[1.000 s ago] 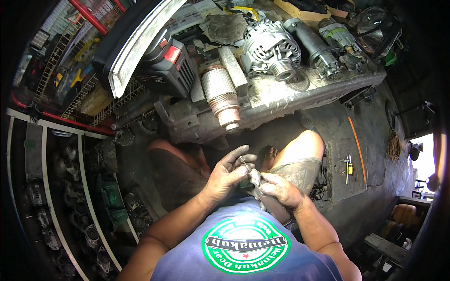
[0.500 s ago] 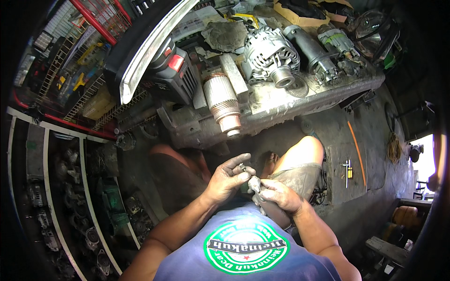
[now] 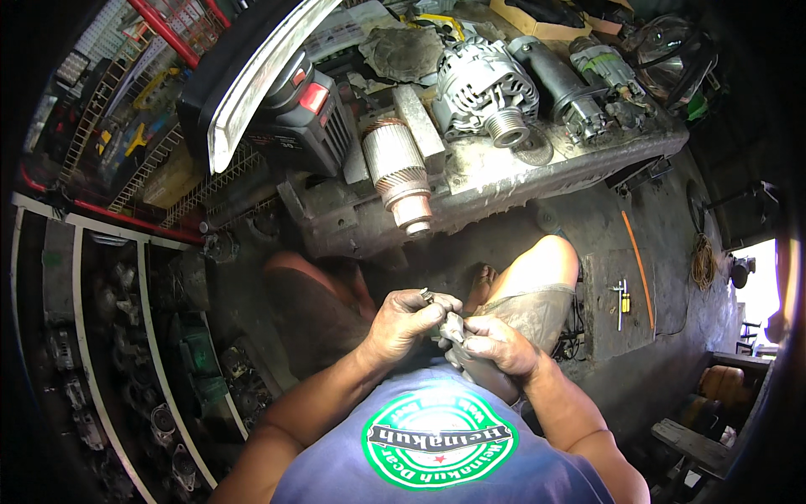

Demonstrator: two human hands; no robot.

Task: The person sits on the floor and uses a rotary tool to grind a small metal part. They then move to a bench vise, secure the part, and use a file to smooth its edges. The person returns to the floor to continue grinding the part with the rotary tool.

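In front of my shirt, my left hand (image 3: 405,323) is closed, thumb and index finger pinching a small metal piece (image 3: 426,296). Close beside it, my right hand (image 3: 501,346) grips a grey metal part (image 3: 454,328) with a knobbly end. A smooth, dark grey rounded body (image 3: 491,376) continues below that end, partly hidden by my hand and wrist. The exact kind of either piece cannot be made out. The left fingertips are at the knobbly end, possibly touching it.
On the bench (image 3: 470,214) ahead lie a copper-wound armature (image 3: 395,172), a metal block (image 3: 418,126), an alternator (image 3: 487,92) and a starter motor (image 3: 558,88). A battery-powered work lamp (image 3: 311,126) stands at left. Shelves of parts (image 3: 126,336) fill the left side; a yellow-handled screwdriver (image 3: 626,303) lies right.
My left index finger, raised before, has curled down, and the left hand has drawn in closer around the small piece. The right hand keeps its grip, almost unmoved.
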